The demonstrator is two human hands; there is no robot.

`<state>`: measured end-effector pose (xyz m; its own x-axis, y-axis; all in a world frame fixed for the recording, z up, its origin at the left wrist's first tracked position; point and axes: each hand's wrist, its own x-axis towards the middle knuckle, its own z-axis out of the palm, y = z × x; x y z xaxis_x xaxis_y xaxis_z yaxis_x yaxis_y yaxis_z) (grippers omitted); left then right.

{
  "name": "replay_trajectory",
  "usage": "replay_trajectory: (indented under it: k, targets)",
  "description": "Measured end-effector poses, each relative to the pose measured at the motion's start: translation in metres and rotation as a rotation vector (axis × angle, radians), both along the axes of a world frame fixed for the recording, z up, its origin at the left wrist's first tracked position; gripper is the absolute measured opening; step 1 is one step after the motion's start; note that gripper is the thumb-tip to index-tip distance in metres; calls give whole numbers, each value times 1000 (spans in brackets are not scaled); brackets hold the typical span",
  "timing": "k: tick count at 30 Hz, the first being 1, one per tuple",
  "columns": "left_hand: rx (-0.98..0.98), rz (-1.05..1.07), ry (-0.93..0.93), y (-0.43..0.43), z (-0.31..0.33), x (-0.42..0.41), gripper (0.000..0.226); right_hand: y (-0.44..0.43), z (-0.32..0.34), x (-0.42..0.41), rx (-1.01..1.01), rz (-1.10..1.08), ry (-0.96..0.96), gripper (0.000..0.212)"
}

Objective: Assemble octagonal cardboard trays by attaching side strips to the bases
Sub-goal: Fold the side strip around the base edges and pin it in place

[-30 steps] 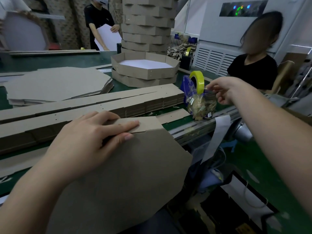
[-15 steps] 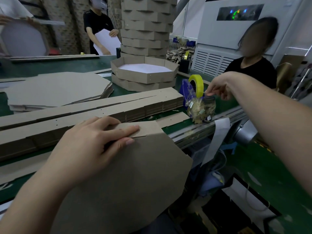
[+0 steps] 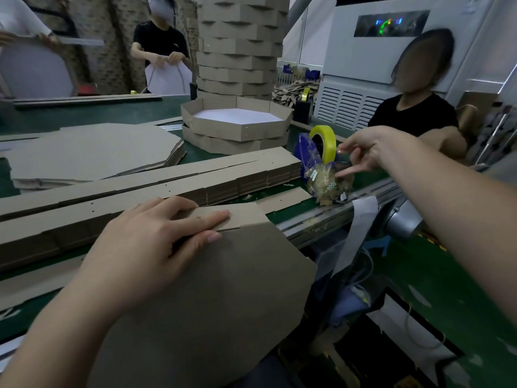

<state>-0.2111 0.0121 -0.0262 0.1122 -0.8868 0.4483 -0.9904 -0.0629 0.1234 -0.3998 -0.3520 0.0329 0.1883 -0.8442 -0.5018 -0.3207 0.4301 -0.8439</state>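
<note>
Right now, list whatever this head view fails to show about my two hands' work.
Head view only.
Left hand covers where the thin brown cardboard strip meets the brown octagonal cardboard base.
Right hand: any pinched item too small.
Crinkled clear plastic bag: contents blurred.

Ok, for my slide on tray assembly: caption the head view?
Left hand presses a strip onto the octagonal base; right hand reaches to the yellow tape roll.

Bare hands, left hand [image 3: 151, 247], right hand [image 3: 369, 152], on bare forearms [image 3: 70, 317], fingernails [image 3: 214, 238] short and rounded.
</note>
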Motion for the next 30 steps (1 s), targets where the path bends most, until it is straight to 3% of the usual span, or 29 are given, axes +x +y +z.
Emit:
replay_trajectory:
  k: [8,15,21,26,30]
  targets:
    - [-13,3,-25,-2,0,-1,44,21,-24,-14,-135,-89,-421,6]
    - [-17,4,-16,-3,-1,-1,45,36,-57,-18,-334,-198,-654,2]
    - [-12,2,-17,-5,-1,-1,44,51,-82,-22,-388,-195,-753,15]
    - [-14,7,-24,-5,-1,0,44,55,-101,-21,-424,-214,-688,15]
    - [-9,4,-11,-4,0,-1,45,50,-112,-24,-456,-254,-329,13]
